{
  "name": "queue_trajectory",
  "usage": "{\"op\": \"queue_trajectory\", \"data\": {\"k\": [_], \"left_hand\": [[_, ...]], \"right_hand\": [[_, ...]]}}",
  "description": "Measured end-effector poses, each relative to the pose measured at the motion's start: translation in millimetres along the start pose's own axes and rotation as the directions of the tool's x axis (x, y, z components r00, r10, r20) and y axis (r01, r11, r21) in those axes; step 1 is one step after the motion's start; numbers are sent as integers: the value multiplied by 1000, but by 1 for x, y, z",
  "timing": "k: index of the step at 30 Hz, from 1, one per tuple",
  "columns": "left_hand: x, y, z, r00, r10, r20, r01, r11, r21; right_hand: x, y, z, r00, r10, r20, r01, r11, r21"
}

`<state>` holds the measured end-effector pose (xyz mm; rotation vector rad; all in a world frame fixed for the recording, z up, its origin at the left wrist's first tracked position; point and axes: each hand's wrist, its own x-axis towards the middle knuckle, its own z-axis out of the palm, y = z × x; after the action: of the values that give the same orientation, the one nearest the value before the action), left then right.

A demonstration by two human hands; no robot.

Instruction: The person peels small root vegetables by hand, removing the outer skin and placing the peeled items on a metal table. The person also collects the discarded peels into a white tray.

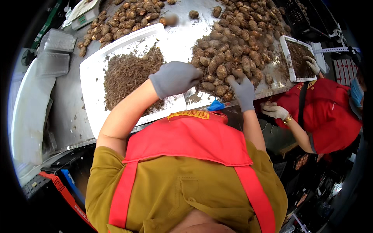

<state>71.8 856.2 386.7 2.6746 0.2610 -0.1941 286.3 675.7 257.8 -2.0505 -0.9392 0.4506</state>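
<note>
Both my hands wear grey gloves and are over the near edge of a big heap of brown taro corms [237, 43] on a metal table. My left hand [176, 78] is above the right rim of a white foam box [87, 84], its fingers curled at the heap's left side; whether they hold a corm cannot be made out. My right hand [242, 88] reaches into the near corms with its thumb and fingers apart, touching or close to them. Brown fibrous peelings and soil [128, 77] lie in the foam box.
A second corm pile [125, 21] lies beyond the box, near a white scale [84, 16]. Clear plastic trays [55, 52] stand left. A blue scrap [216, 105] is at the table edge. At right, a co-worker in red [329, 116] has one gloved hand over a smaller foam box [287, 58].
</note>
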Motion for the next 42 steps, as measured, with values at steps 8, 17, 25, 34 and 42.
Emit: {"op": "queue_trajectory", "data": {"k": [8, 17, 25, 34, 42], "left_hand": [[1, -21, 57, 952, -144, -268, 13, 899, -437], [14, -9, 65, 971, -217, -104, -10, 396, -918], [2, -6, 49, 940, -277, -200, -16, 549, -836], [4, 3, 52, 940, -323, -108, -164, -152, -975], [3, -12, 21, 837, -395, -378, -289, 269, -919]], "right_hand": [[34, -46, 13, 947, 150, 285, -2, 888, -460], [-10, -120, 8, 938, -195, 288, 82, 929, 362], [-3, -126, -2, 947, -121, 298, -40, 875, 483], [2, -139, 13, 966, -133, 224, -76, 678, 731], [14, -114, -2, 881, -96, 464, -83, 933, 351]]}}
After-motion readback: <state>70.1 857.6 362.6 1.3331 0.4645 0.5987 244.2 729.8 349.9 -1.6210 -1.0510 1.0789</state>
